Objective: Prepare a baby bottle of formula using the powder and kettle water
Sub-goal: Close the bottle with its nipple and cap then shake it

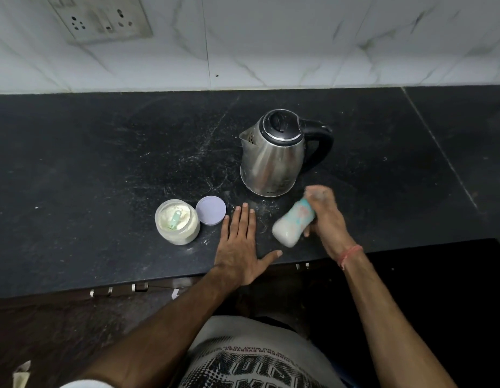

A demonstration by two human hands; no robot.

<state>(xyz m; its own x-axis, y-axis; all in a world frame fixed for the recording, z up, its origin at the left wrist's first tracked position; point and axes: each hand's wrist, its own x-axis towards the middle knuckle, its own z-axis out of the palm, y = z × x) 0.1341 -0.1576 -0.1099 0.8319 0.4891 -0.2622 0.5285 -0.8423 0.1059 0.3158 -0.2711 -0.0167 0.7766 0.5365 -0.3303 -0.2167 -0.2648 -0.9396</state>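
My right hand (328, 219) grips a baby bottle (292, 224) filled with white liquid, held tilted above the counter's front edge; hand and bottle are blurred by motion. My left hand (240, 247) lies flat, palm down and fingers apart, on the black counter (103, 163). A steel kettle (274, 155) with a black lid and handle stands behind the bottle, lid closed. To the left stands an open jar of powder (177, 222) with a green scoop (174, 219) inside. Its lilac lid (210, 210) rests on the counter beside it.
Powder dust is scattered over the counter around the kettle and left hand. A white marble-look wall with a switch and socket plate (103, 18) rises behind. The counter's front edge runs just under my wrists, with cabinet fittings below.
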